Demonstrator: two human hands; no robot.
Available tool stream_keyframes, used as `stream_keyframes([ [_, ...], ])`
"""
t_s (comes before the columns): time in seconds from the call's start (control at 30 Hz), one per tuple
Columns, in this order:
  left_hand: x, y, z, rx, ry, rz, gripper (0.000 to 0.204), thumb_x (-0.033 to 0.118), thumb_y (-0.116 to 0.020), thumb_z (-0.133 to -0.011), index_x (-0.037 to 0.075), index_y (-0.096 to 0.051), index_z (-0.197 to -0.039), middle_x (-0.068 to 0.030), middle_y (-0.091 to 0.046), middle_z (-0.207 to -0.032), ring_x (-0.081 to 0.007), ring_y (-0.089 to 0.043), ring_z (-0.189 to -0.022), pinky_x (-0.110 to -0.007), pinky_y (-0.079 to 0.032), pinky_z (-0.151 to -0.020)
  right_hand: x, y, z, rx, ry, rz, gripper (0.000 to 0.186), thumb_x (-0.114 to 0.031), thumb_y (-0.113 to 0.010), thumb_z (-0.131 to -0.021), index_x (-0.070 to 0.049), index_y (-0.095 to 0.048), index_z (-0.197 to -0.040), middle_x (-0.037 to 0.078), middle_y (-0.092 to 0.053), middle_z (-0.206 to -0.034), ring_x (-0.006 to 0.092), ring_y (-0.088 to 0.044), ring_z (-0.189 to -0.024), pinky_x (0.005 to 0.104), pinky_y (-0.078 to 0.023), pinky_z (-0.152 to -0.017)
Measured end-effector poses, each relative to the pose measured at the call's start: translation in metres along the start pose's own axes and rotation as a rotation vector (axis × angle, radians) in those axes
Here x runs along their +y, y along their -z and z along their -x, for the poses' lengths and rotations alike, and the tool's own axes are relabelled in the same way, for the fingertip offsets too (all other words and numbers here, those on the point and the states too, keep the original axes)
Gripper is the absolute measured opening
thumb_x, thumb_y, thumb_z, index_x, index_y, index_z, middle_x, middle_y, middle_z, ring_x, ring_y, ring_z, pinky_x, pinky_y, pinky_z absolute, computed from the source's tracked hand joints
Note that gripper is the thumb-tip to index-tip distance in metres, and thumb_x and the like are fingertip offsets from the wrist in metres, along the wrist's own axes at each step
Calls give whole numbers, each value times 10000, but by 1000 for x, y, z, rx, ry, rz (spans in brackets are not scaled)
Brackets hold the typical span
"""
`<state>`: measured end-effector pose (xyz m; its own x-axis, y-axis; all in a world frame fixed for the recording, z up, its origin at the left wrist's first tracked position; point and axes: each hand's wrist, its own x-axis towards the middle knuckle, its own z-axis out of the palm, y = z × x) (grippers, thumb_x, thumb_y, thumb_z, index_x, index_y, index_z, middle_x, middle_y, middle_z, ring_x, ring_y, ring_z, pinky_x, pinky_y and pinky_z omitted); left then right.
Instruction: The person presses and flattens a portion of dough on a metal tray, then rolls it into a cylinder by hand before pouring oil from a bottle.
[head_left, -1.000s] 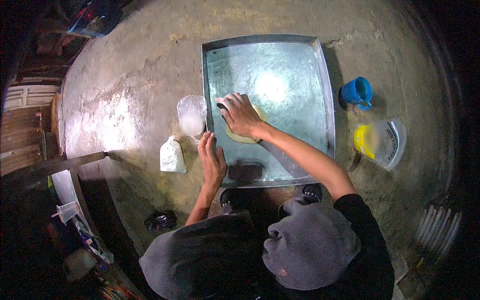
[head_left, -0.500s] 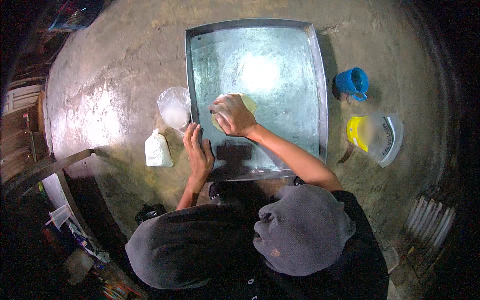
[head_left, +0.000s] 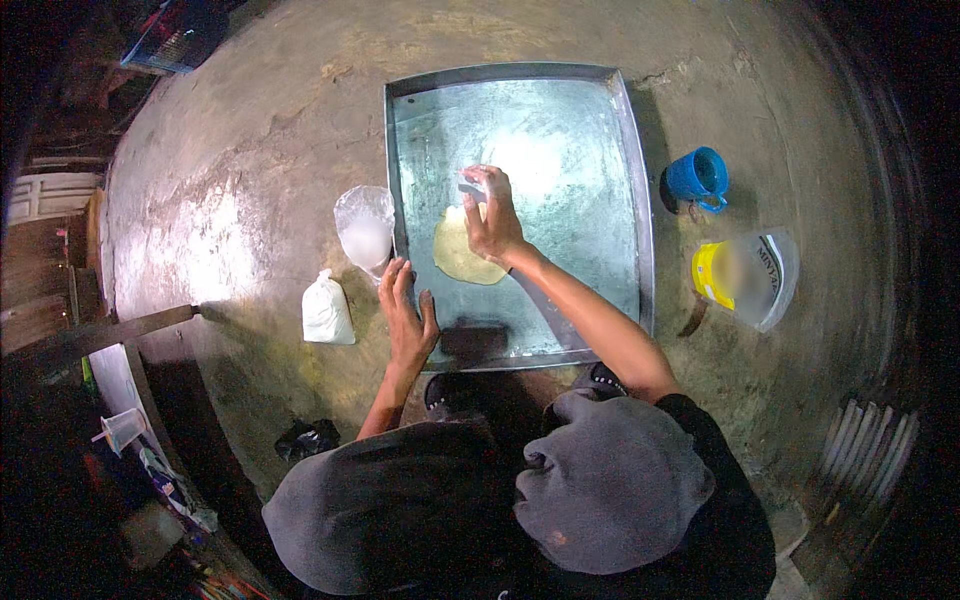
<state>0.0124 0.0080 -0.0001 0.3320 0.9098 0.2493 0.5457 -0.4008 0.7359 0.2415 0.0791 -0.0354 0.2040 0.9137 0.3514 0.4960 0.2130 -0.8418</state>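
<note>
A flat, roughly round piece of pale yellow dough (head_left: 462, 250) lies in the left part of a large shallow metal tray (head_left: 640, 240). My right hand (head_left: 492, 225) is over the dough's upper right part, fingers bent and apart, and I see nothing held in it. Its fingertips reach past the dough's far edge. My left hand (head_left: 408, 325) rests at the tray's near left corner, its fingers stretched out and holding nothing. Beside the tray's left wall, close to that hand, is a clear plastic bag (head_left: 365, 225) with white contents.
A tied white bag (head_left: 328, 310) sits on the concrete floor (head_left: 270, 150) to the left. Right of the tray are a blue mug (head_left: 697, 178) and a yellow and clear plastic pouch (head_left: 745, 278). A dark wooden beam (head_left: 150, 325) juts in from the left.
My right hand has come off the dough's middle and moved slightly right and away, its fingers spreading, so more dough shows. My left hand stays by the tray corner. The whole view has shifted slightly.
</note>
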Motion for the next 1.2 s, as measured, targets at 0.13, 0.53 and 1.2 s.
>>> stream_keyframes([
  [0.13,-2,2,7,-30,3,-52,541,10,-567,-970,4,-409,-1487,-243,-380,-1535,-429,-353,-1446,-517,-328,-1189,3,2,10,-15,73,134,536,-416,-516,-1019,-43,-499,-1403,214,-461,-1440,388,-382,-1410,557,-255,-1188],
  [0.53,-9,-4,0,-82,-53,-110,598,64,-585,-968,29,-363,-1522,-249,-313,-1583,-443,-308,-1466,-539,-293,-1212,13,8,-12,47,56,83,473,-320,-495,-1030,-26,-505,-1400,230,-447,-1473,432,-355,-1434,566,-243,-1197],
  [1.2,-13,4,1,-141,-82,-91,683,154,-684,-919,72,-393,-1531,-226,-365,-1573,-433,-310,-1494,-568,-224,-1212,5,-37,-27,-260,676,710,443,-216,-566,-958,-208,-549,-1400,129,-547,-1313,311,-499,-1296,545,-387,-1103],
])
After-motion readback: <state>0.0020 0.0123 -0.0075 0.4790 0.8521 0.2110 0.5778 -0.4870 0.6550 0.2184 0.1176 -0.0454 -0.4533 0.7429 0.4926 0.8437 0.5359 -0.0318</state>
